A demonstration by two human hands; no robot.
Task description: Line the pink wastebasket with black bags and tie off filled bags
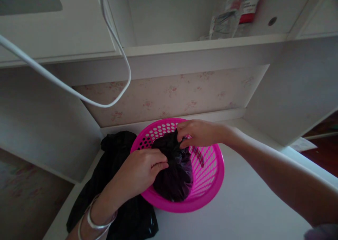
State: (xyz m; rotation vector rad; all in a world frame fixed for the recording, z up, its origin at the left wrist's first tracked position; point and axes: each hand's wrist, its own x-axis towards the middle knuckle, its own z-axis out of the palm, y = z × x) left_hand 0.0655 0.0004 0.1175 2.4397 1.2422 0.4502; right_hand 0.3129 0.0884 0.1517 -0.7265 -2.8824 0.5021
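A bright pink perforated plastic basket [182,207] stands on the white surface, and a black plastic bag [174,180] sits bunched inside it. My right hand [196,133] is closed on the gathered upper part of this bag, over the basket's far side. At the bag's left edge, my left hand [146,168] is closed too, thumb and fingers pinched together against the black plastic. A small dark strip-like thing [198,157] shows against the basket's right inner wall; its kind is unclear. Silver bangles [96,222] circle my left wrist.
More black plastic or dark cloth [132,215] lies left of the basket. A white cable [105,105] hangs in a loop at upper left. Overhead is a cabinet shelf [169,49] holding clear plastic packaging [223,25]. Grey-white side panels [285,92] stand to both sides.
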